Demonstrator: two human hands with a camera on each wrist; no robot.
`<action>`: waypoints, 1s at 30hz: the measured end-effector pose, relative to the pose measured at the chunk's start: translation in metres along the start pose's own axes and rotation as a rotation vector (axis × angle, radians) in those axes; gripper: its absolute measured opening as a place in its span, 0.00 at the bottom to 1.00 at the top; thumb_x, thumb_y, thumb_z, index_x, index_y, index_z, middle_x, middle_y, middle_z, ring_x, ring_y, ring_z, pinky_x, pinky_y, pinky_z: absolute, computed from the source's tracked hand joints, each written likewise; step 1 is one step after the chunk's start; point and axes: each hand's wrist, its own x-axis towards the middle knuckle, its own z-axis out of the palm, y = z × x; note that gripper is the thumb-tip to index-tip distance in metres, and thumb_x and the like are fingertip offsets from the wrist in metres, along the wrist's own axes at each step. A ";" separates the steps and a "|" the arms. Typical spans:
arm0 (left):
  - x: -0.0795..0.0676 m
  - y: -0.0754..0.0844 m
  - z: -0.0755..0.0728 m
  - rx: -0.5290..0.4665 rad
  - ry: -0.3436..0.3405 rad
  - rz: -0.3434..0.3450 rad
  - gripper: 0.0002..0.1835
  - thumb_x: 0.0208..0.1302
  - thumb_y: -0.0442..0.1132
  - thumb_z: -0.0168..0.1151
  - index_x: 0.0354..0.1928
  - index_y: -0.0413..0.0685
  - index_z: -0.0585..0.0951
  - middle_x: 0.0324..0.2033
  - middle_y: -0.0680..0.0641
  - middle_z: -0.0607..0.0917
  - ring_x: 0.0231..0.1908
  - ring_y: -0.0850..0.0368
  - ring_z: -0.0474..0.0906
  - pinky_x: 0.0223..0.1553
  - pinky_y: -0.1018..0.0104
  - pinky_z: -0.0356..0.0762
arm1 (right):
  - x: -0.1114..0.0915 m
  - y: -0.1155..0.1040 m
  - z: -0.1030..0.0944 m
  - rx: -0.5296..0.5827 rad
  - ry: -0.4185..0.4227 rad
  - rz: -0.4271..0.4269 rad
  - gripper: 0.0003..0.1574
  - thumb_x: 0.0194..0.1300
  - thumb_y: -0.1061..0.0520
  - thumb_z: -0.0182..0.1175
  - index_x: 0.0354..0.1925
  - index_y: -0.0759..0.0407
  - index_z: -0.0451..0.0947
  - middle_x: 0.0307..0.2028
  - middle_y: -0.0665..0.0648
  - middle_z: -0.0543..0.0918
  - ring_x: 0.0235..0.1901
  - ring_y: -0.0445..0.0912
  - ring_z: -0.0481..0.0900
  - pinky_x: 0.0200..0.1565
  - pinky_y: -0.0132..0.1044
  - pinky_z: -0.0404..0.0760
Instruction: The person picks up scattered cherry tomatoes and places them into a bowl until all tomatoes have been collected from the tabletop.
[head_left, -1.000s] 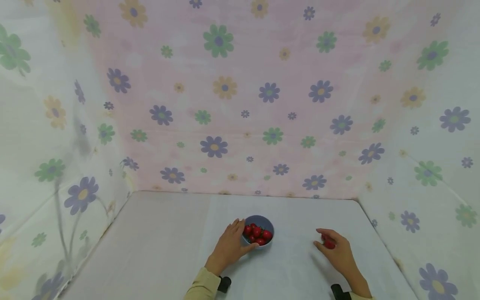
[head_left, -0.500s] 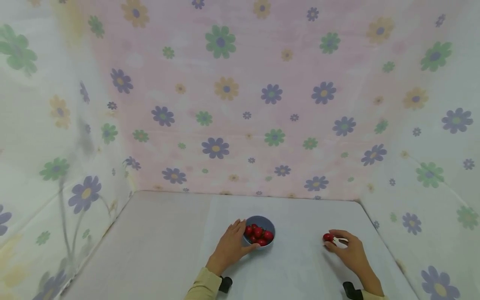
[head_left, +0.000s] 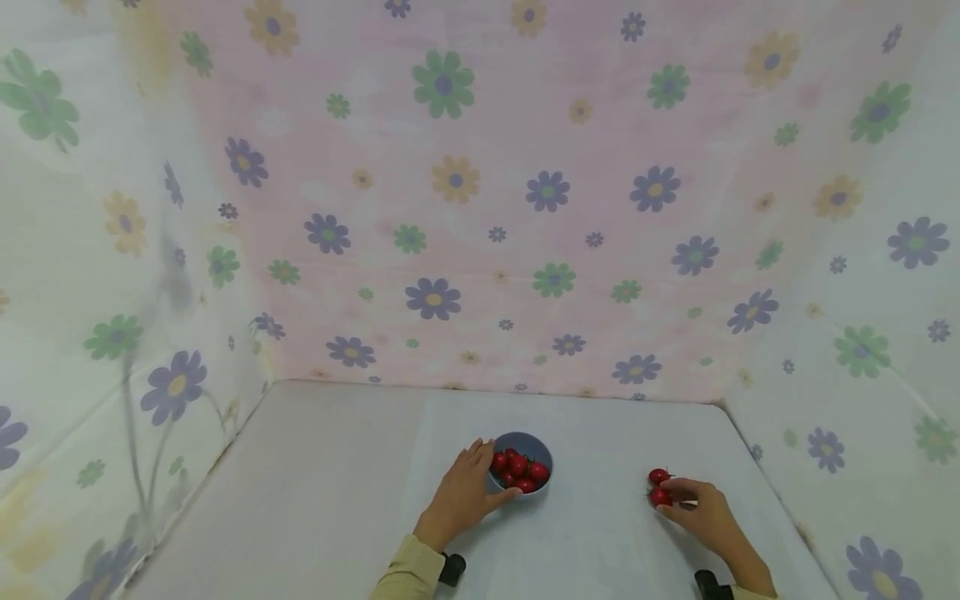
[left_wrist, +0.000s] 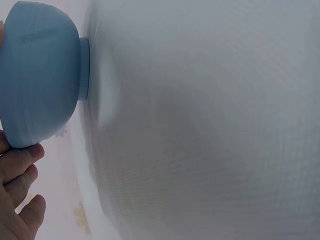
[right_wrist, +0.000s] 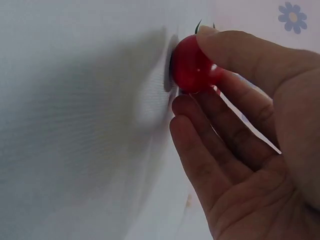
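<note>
A blue bowl point(head_left: 532, 443) with several red cherry tomatoes point(head_left: 518, 465) in it stands on the white table. My left hand point(head_left: 461, 493) holds the bowl's left side, its thumb at the near rim and its fingers at the far side. In the left wrist view those fingers point(left_wrist: 20, 165) touch the bowl wall point(left_wrist: 40, 75). To the right, my right hand point(head_left: 701, 510) pinches a cherry tomato point(head_left: 660, 497) between thumb and fingers, low over the table. Just beyond it is another cherry tomato point(head_left: 658, 476), outside the grip. The pinched tomato point(right_wrist: 190, 65) shows a green stem in the right wrist view.
The white table point(head_left: 337, 483) extends to both sides of the bowl. Flower-patterned cloth point(head_left: 480, 267) hangs behind the table and along its left and right sides.
My right hand has drawn slightly back towards me. A tomato at its fingertips half a second ago now sits apart beyond them, and another shows in the pinch. The left hand stays on the bowl.
</note>
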 end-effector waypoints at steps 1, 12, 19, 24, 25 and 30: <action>0.000 -0.001 0.000 0.003 0.002 0.003 0.52 0.63 0.70 0.61 0.73 0.34 0.67 0.71 0.37 0.71 0.74 0.41 0.63 0.74 0.43 0.62 | 0.001 0.001 0.001 0.001 -0.015 0.011 0.24 0.56 0.62 0.76 0.50 0.70 0.83 0.48 0.65 0.86 0.45 0.53 0.84 0.46 0.43 0.88; -0.002 -0.001 -0.002 0.011 0.008 0.020 0.52 0.64 0.71 0.60 0.72 0.33 0.67 0.70 0.36 0.72 0.73 0.40 0.64 0.73 0.42 0.63 | 0.004 0.004 0.005 -0.014 -0.023 0.028 0.24 0.54 0.63 0.77 0.49 0.68 0.84 0.45 0.62 0.87 0.42 0.50 0.85 0.45 0.42 0.88; 0.000 -0.001 -0.002 0.006 0.005 0.015 0.51 0.63 0.70 0.61 0.72 0.33 0.67 0.71 0.36 0.71 0.73 0.39 0.64 0.73 0.43 0.63 | 0.004 0.004 0.006 -0.018 -0.020 0.034 0.23 0.54 0.63 0.76 0.49 0.67 0.84 0.45 0.62 0.87 0.43 0.51 0.85 0.45 0.43 0.88; 0.000 -0.001 -0.001 -0.001 0.005 0.017 0.52 0.63 0.71 0.61 0.72 0.33 0.67 0.70 0.35 0.72 0.73 0.39 0.64 0.73 0.42 0.63 | 0.004 0.005 0.007 -0.016 -0.024 0.038 0.22 0.55 0.64 0.76 0.48 0.67 0.84 0.46 0.62 0.87 0.44 0.51 0.84 0.46 0.44 0.88; 0.000 -0.001 -0.001 0.000 0.004 0.016 0.52 0.63 0.71 0.60 0.72 0.33 0.67 0.70 0.35 0.72 0.73 0.39 0.64 0.73 0.42 0.63 | 0.004 0.004 0.007 -0.016 -0.026 0.037 0.22 0.55 0.64 0.76 0.49 0.67 0.84 0.47 0.62 0.87 0.44 0.52 0.84 0.46 0.44 0.88; 0.000 -0.002 0.000 0.000 0.011 0.022 0.52 0.64 0.71 0.60 0.72 0.32 0.68 0.70 0.35 0.72 0.73 0.39 0.64 0.73 0.42 0.64 | 0.002 0.001 0.007 0.009 -0.022 0.005 0.23 0.55 0.65 0.75 0.50 0.67 0.84 0.49 0.65 0.86 0.46 0.53 0.85 0.47 0.44 0.88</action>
